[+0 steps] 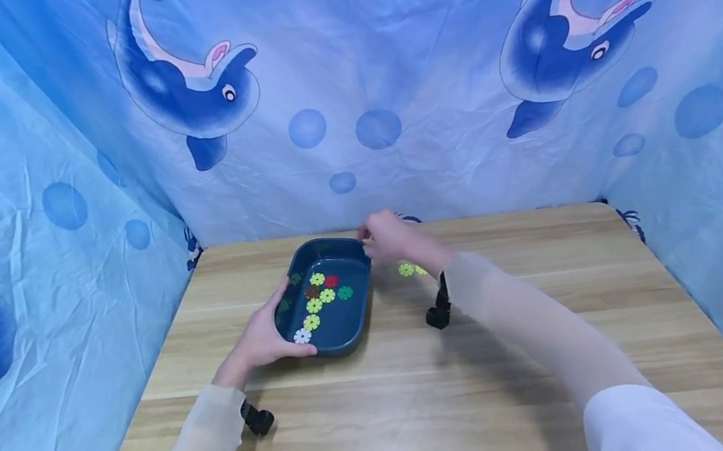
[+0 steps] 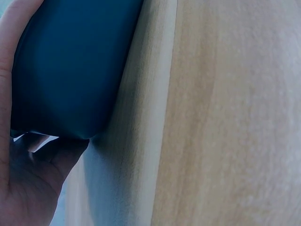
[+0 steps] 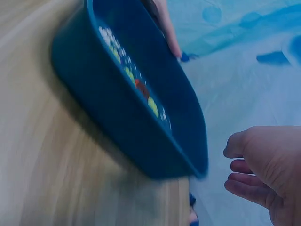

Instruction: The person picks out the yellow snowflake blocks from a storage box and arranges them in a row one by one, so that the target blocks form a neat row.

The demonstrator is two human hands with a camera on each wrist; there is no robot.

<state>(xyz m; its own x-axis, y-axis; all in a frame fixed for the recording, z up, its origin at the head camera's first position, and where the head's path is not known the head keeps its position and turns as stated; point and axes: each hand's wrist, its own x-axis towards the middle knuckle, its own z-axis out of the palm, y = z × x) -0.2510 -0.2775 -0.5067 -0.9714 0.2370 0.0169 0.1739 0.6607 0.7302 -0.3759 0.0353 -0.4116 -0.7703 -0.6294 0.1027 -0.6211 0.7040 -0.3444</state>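
My left hand point(image 1: 263, 339) grips the near-left corner of a dark blue plastic tub point(image 1: 351, 323), its thumb along the front and its fingers along the left side. Inside the tub lie several flower-shaped plastic pieces: yellow ones point(image 1: 327, 296), a white piece point(image 1: 302, 335), a red piece point(image 1: 331, 281), a green piece point(image 1: 345, 292) and a brown piece point(image 1: 311, 292). By the tub's far right corner is my right hand point(image 1: 391, 238). The right wrist view shows this hand point(image 3: 263, 169) with loosely bent fingers and nothing visible between them, apart from the tub point(image 3: 113, 103).
Yellow flower-shaped pieces point(image 1: 405, 269) lie on the wooden table point(image 1: 389, 422) right of the tub, partly hidden by the right forearm. A blue dolphin-print curtain point(image 1: 339, 67) hangs behind the table and along both sides.
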